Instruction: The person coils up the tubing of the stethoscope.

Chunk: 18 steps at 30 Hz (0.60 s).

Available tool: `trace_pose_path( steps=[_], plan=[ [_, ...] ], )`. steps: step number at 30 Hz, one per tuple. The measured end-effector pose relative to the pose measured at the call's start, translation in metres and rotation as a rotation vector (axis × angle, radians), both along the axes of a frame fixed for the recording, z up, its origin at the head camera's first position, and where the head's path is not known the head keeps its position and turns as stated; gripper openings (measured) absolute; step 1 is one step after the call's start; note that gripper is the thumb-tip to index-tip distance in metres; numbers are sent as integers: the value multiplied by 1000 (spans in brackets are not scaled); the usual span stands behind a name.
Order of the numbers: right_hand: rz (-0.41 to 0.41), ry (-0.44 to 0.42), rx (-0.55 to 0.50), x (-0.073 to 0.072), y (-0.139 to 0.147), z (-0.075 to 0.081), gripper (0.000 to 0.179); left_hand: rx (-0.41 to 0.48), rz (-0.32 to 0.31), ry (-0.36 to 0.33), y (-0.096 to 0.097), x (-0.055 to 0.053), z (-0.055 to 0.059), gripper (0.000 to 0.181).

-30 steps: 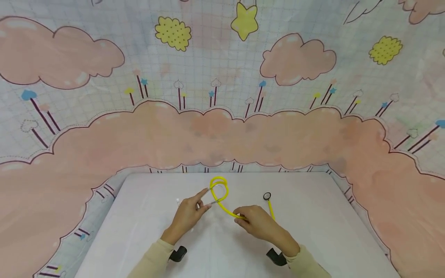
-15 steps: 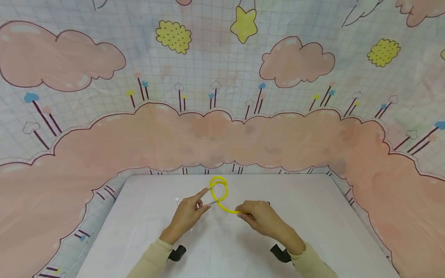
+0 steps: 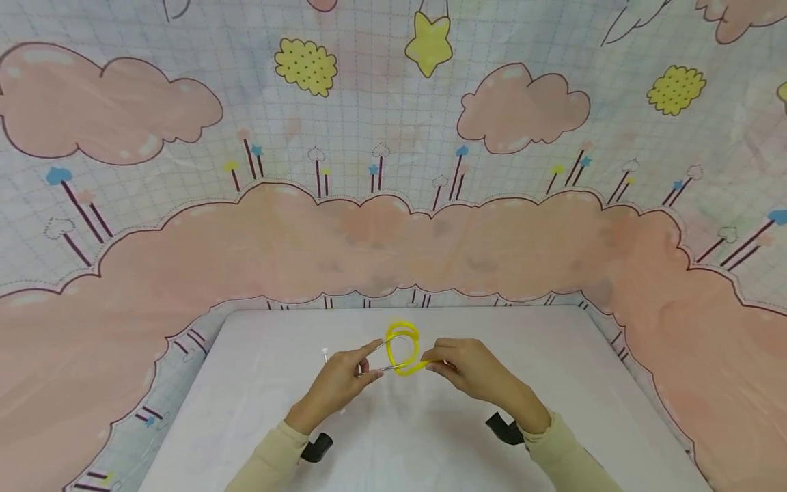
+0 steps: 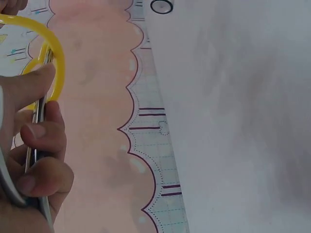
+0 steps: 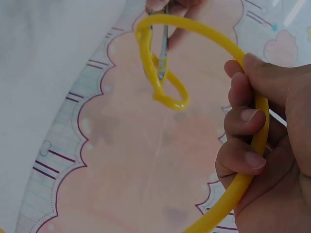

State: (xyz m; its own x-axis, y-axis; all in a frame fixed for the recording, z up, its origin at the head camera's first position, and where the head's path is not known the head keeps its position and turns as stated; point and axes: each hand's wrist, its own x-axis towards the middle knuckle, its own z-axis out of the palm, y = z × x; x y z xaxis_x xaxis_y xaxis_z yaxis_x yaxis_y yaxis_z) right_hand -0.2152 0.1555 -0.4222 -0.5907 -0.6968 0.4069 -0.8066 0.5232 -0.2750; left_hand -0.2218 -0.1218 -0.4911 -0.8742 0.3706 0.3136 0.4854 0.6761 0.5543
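Note:
A stethoscope with yellow tubing (image 3: pixel 402 325) is held up over the white table between both hands. My left hand (image 3: pixel 341 376) grips its metal ear tubes (image 4: pixel 41 109), fingers curled round them. One white ear tip (image 3: pixel 325 352) sticks out behind that hand. At the far end of the ear tubes the tubing forms a loop. To the right of this loop, my right hand (image 3: pixel 470 369) grips the tubing (image 5: pixel 228 201), its fingers wrapped round it in the right wrist view. The dark-rimmed chest piece (image 4: pixel 161 6) shows at the top of the left wrist view; in the head view it is hidden.
The white tabletop (image 3: pixel 258 335) spreads under both hands, its far edge against a patterned cloth backdrop (image 3: pixel 430 246) with pink clouds. Black wrist mounts (image 3: pixel 316 447) sit at both wrists.
The right hand has moved up and slightly right with the tubing, while the left hand and loop have shifted a little right. The chest piece has passed out of sight in the head view.

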Motion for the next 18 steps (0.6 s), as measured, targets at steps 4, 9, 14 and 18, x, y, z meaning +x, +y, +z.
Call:
trace_pose_path(
  steps=[4,9,14,18],
  plan=[
    [-2,-36,-29,-2,1,5,12,-34,-65,-9,0,2,2,56],
    [26,-74,-87,-6,2,8,12,-50,-149,-10,0,5,5,55],
    [72,-102,-90,-9,4,12,17,-54,-207,-14,0,7,6,55],
    [90,-84,-86,-12,4,15,18,-52,-208,-24,0,8,6,55]
  ],
)
